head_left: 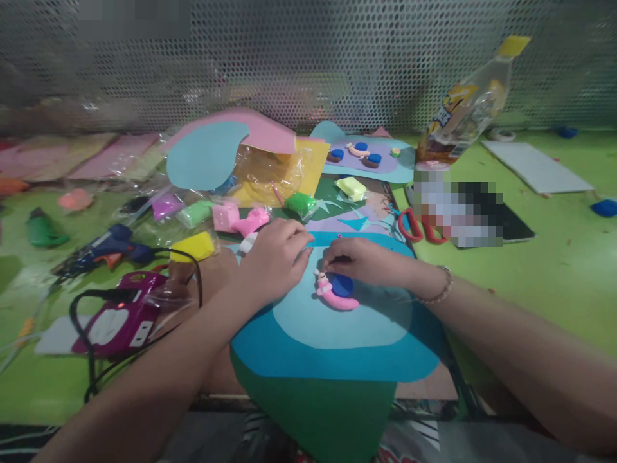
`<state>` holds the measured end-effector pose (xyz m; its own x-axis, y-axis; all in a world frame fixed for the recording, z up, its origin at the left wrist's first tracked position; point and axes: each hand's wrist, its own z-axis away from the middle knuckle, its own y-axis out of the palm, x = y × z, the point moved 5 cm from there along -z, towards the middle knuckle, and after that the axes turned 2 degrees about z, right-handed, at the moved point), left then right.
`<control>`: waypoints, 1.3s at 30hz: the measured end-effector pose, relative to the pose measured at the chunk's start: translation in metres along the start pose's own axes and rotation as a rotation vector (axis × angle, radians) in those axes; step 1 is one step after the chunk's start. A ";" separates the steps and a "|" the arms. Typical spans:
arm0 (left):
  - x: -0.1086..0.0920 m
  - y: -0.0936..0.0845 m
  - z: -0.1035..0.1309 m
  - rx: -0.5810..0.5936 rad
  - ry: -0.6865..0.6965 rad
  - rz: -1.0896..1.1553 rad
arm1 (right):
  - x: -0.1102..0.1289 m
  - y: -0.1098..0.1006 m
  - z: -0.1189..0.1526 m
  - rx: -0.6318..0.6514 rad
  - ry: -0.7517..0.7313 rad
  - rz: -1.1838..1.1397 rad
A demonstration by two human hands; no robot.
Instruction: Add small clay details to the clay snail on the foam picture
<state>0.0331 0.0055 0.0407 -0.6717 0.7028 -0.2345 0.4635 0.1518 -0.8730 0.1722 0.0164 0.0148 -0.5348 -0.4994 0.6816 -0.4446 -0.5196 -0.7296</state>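
A pink clay snail [339, 301] with a dark blue shell [342, 286] lies on a light blue paper shape [308, 328], which is layered over a darker blue paper shape [270, 360]. At the snail's head, my right hand [359, 260] is closed in a pinch; whatever its fingertips hold is hidden or too small to name. My left hand [282, 260] hovers or rests over the paper's upper left, fingers loosely bent and slightly apart, no object visible in them. Close by its knuckles is a lump of white clay [248, 244], partly covered.
Clay packs, including a yellow one [193, 247] and a green one [299, 204], lie behind. At left are a glue gun [108, 247] and a purple device [120, 315] with a black cable. Red-handled scissors [419, 226], a tablet-like device [515, 218] and a bottle [467, 109] are at right.
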 end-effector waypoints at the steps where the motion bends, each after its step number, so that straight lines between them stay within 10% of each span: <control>1: -0.001 0.000 0.000 0.012 0.013 0.000 | 0.000 0.000 0.000 0.001 -0.005 0.004; 10: -0.008 0.009 0.002 0.207 0.149 -0.060 | -0.005 0.003 0.000 -0.065 -0.057 0.058; 30: 0.001 0.006 0.000 0.153 0.131 -0.018 | -0.008 -0.003 0.003 -0.071 -0.021 -0.103; 39: 0.001 -0.001 -0.001 0.040 0.216 0.018 | 0.001 -0.007 0.012 -0.171 -0.350 0.120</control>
<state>0.0325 0.0061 0.0418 -0.5217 0.8386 -0.1566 0.4480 0.1130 -0.8869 0.1835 0.0113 0.0217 -0.3268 -0.7703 0.5476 -0.5225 -0.3355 -0.7838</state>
